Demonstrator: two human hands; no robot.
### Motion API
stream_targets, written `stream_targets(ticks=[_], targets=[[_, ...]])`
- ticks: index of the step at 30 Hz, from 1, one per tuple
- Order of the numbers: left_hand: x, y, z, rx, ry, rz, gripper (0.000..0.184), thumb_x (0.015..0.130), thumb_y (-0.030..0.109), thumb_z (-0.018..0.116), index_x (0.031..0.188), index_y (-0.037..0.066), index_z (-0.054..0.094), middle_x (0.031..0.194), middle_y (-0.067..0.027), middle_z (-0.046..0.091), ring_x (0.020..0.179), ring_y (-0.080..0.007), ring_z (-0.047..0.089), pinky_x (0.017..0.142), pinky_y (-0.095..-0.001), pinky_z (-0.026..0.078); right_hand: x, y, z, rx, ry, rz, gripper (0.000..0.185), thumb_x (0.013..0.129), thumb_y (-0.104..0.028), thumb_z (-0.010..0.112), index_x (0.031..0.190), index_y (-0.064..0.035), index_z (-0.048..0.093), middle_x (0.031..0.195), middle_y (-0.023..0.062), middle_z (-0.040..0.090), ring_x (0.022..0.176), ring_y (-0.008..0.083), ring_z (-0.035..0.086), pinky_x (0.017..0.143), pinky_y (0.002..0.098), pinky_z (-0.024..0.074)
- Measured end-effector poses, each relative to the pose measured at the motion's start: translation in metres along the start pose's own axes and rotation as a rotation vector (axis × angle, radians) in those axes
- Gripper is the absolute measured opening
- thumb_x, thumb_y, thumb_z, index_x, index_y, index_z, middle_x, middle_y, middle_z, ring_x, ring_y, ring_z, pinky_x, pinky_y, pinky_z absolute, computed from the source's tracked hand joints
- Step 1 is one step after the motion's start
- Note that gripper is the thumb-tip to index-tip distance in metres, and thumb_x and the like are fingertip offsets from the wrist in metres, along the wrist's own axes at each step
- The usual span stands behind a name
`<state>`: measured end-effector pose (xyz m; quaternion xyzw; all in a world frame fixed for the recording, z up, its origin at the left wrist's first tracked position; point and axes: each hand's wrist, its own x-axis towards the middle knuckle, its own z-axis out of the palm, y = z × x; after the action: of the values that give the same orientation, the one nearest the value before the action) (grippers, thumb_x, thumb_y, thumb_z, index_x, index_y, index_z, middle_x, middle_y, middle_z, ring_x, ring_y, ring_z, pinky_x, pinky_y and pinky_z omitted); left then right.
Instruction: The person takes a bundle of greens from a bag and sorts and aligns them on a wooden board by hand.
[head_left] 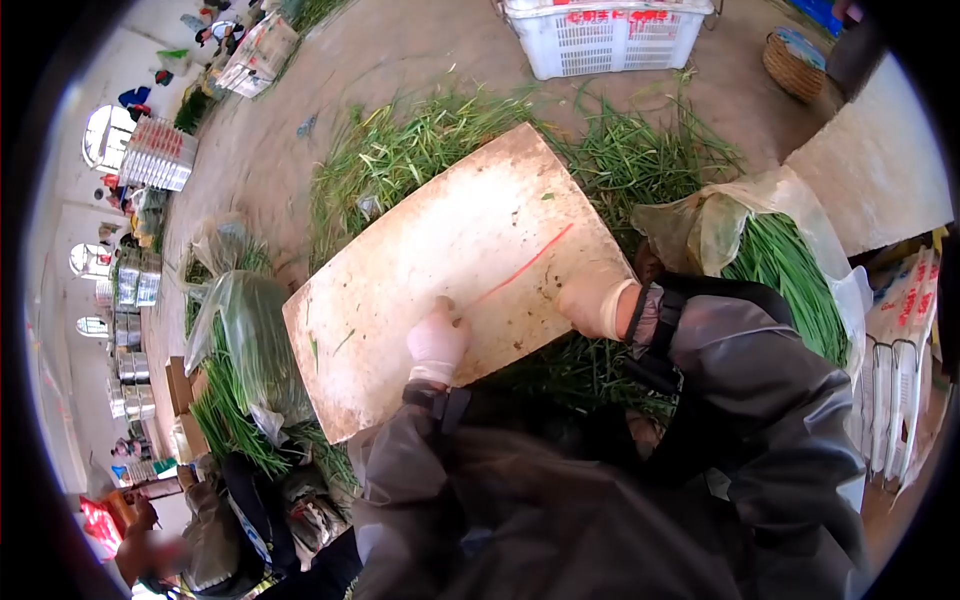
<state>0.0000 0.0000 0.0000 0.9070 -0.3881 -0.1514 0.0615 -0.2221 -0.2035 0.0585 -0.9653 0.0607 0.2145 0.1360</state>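
Red strip (525,263) slants across the board (420,250) toward its right edge. Left hand (438,338), fingers curled, is over the near edge; right hand (592,298) lies by the near right corner. Whether either grips anything, I cannot tell.

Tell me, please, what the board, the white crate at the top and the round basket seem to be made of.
Board: perhaps wood or composite, pale, dull and stained; no clear grain shows.
White crate: likely moulded plastic, smooth, with regularly slotted sides.
Round basket: probably wicker, brown, with a woven texture.
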Motion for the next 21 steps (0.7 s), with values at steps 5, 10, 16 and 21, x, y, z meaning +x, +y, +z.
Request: stream_targets(ticks=[5, 10, 16, 21], targets=[[-0.005, -0.005, -0.002, 0.064, 0.013, 0.074, 0.022, 0.093, 0.025, 0.062, 0.113, 0.016, 0.068, 0.092, -0.019, 0.074, 0.087, -0.0413, 0.071, 0.077, -0.0525, 0.056, -0.001, -0.007, 0.003, 0.053, 0.03, -0.03, 0.013, 0.076, -0.012, 0.07, 0.084, -0.0058, 0.078, 0.084, 0.0156, 0.074, 0.083, 0.0401, 0.073, 0.074, 0.0506, 0.0575], [0.004, -0.005, 0.009, 0.091, 0.192, 0.161, 0.011, 0.093, 0.023, 0.066, 0.101, 0.016, 0.07, 0.087, -0.0165, 0.074, 0.085, -0.0398, 0.071, 0.075, -0.0511, 0.056, -0.006, -0.005, 0.002, -0.004, 0.059, -0.035, 0.012, 0.077, -0.013, 0.071, 0.084, -0.0062, 0.079, 0.084, 0.0141, 0.074, 0.083, 0.0387, 0.073, 0.073, 0.0505, 0.0575], [0.009, -0.005, 0.004, 0.088, 0.198, 0.159, 0.009, 0.091, 0.022, 0.069, 0.097, 0.015, 0.07, 0.086, -0.0156, 0.074, 0.085, -0.0384, 0.071, 0.074, -0.0496, 0.057, -0.005, -0.008, 0.002, -0.026, 0.059, -0.031, 0.013, 0.077, -0.014, 0.071, 0.084, -0.008, 0.08, 0.084, 0.013, 0.075, 0.084, 0.0372, 0.073, 0.072, 0.0499, 0.0573], [0.015, -0.016, 0.011, 0.076, 0.206, 0.249, 0.01, 0.09, 0.021, 0.067, 0.097, 0.014, 0.071, 0.088, -0.0159, 0.073, 0.086, -0.0388, 0.071, 0.076, -0.0502, 0.056, -0.002, -0.007, 0.009, -0.019, 0.106, -0.031, 0.015, 0.075, -0.014, 0.072, 0.085, -0.0087, 0.081, 0.084, 0.0126, 0.075, 0.083, 0.0376, 0.073, 0.072, 0.05, 0.0573]])
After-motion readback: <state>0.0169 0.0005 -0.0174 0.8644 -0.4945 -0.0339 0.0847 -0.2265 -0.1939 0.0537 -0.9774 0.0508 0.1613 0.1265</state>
